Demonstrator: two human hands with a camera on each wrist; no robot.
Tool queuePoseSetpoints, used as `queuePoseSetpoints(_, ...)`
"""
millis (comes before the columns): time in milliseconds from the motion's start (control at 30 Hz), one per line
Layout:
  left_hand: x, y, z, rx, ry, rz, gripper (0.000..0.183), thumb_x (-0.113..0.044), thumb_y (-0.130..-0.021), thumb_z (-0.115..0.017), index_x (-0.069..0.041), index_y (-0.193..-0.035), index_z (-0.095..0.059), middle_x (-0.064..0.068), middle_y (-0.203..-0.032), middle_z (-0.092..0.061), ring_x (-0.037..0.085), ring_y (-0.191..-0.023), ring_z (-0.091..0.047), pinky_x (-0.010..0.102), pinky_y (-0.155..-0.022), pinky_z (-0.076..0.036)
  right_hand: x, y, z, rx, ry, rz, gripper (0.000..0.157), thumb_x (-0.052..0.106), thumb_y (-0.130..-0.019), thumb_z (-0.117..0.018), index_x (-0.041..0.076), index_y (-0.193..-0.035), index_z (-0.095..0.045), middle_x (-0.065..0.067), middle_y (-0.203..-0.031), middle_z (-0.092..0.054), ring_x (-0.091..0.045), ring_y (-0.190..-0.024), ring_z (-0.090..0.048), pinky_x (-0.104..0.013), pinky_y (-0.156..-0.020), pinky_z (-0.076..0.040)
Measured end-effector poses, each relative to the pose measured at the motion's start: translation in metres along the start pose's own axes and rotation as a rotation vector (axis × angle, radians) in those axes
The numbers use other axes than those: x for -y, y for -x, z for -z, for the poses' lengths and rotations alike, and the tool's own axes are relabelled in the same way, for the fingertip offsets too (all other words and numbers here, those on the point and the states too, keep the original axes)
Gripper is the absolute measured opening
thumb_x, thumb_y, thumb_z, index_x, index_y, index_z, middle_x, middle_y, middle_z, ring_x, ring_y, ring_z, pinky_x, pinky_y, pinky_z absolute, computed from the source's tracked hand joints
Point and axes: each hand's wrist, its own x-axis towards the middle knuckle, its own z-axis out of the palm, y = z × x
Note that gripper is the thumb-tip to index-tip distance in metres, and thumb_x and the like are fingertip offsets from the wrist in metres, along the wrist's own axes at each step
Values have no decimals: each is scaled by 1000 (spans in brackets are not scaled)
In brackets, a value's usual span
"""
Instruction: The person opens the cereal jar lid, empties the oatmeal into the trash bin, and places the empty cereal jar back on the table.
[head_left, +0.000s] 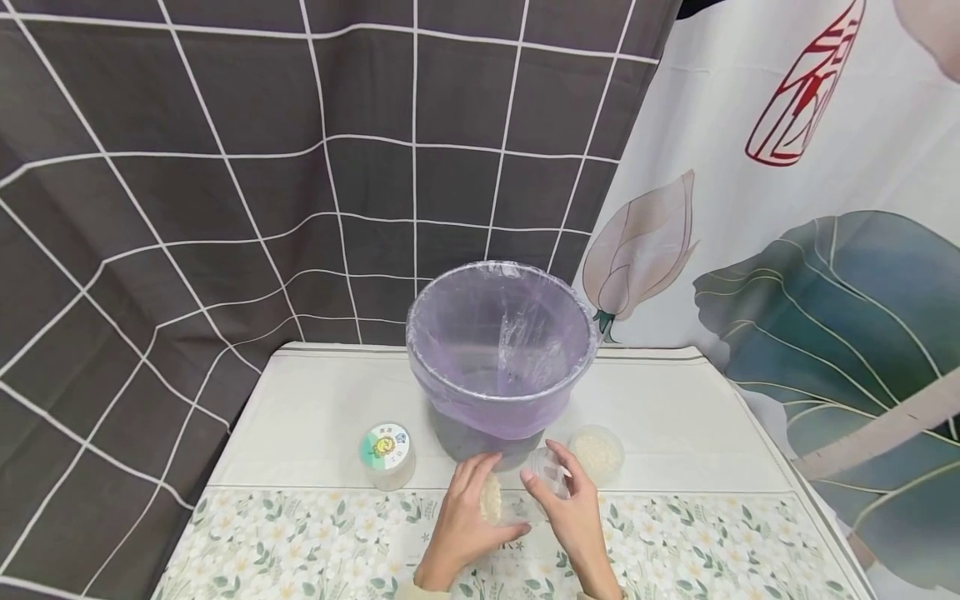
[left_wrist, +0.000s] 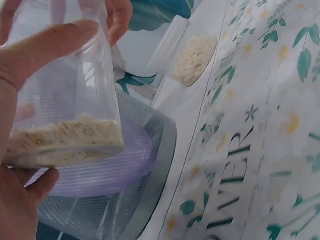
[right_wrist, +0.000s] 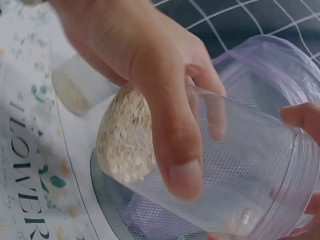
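Note:
A clear plastic jar [right_wrist: 240,165] is held between both hands, lying on its side. Pale flaky grains [right_wrist: 125,135], much like oats, fill its bottom end. My left hand [head_left: 467,525] grips the grain end, thumb along the wall in the left wrist view. At the other end, my right hand [head_left: 576,510] curls its fingers round the ridged rim; whether a lid sits there I cannot tell. Just beyond the hands stands a mesh bin [left_wrist: 165,130] lined with a purple bag [head_left: 495,333].
Left of the bin stands a tub [head_left: 390,471] with a green and white label on top. A container of pale grains [head_left: 597,454] is to its right. A flowered cloth [head_left: 300,542] covers the near table. Dark checked fabric [head_left: 375,192] hangs behind.

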Motion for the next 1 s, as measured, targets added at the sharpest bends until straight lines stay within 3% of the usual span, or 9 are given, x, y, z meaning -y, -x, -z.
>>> queuePoseSetpoints(133,2,3,5,-9,99,38,94,-50,-54,-83,-13,-131,-46,1,-129,-46,17,-117,-44,36,-95,-44,3,1,-1,12,-40,-34,55,28,-77,-73,22,-127,-51,-14,-132,-44,-35,-109,-50,-39,-76,-50)
queuePoseSetpoints(300,4,2,10,-63,211,59,95,-47,-55,-84,-13,-134,-42,3,-131,-44,24,-118,-46,43,-96,-43,10,0,-2,23,-57,-1,55,29,-80,-70,16,-129,-50,-13,-134,-44,-30,-122,-40,-52,-100,-34)
queuePoseSetpoints(367,4,1,12,-65,280,113,96,-45,-55,-84,-16,-135,-40,3,-132,-44,24,-120,-46,43,-97,-42,13,0,-1,29,-81,-13,55,30,-81,-69,14,-130,-49,-13,-134,-43,-31,-125,-36,-56,-103,-27)
queuePoseSetpoints(533,0,3,17,-46,484,307,95,-34,-55,-87,-26,-136,-37,2,-134,-46,21,-119,-48,39,-98,-42,18,2,1,57,-117,-87,54,33,-83,-66,18,-132,-47,-17,-136,-38,-39,-115,-44,-51,-89,-43)
queuePoseSetpoints(633,-2,4,18,-50,549,359,94,-29,-56,-87,-27,-135,-37,4,-134,-46,22,-118,-48,37,-98,-41,21,3,2,73,-117,-98,54,34,-84,-65,21,-133,-46,-16,-137,-36,-36,-112,-46,-42,-85,-45)
queuePoseSetpoints(733,-2,4,18,-61,592,366,91,-25,-56,-86,-25,-134,-39,5,-133,-47,24,-116,-50,35,-98,-41,22,4,3,79,-118,-94,53,34,-84,-64,21,-132,-46,-16,-137,-37,-37,-113,-44,-46,-87,-44)
queuePoseSetpoints(833,-2,4,18,-51,607,385,88,-24,-56,-86,-24,-132,-42,6,-131,-49,23,-113,-51,34,-96,-42,22,4,3,77,-122,-75,52,32,-84,-65,20,-132,-47,-16,-136,-38,-40,-119,-39,-58,-94,-36)
queuePoseSetpoints(1000,-2,3,21,10,544,410,87,-31,-54,-87,-29,-129,-43,7,-130,-50,20,-110,-53,33,-93,-44,19,2,1,66,-124,-13,53,27,-82,-67,15,-130,-49,-15,-131,-43,-32,-125,-34,-60,-104,-20)
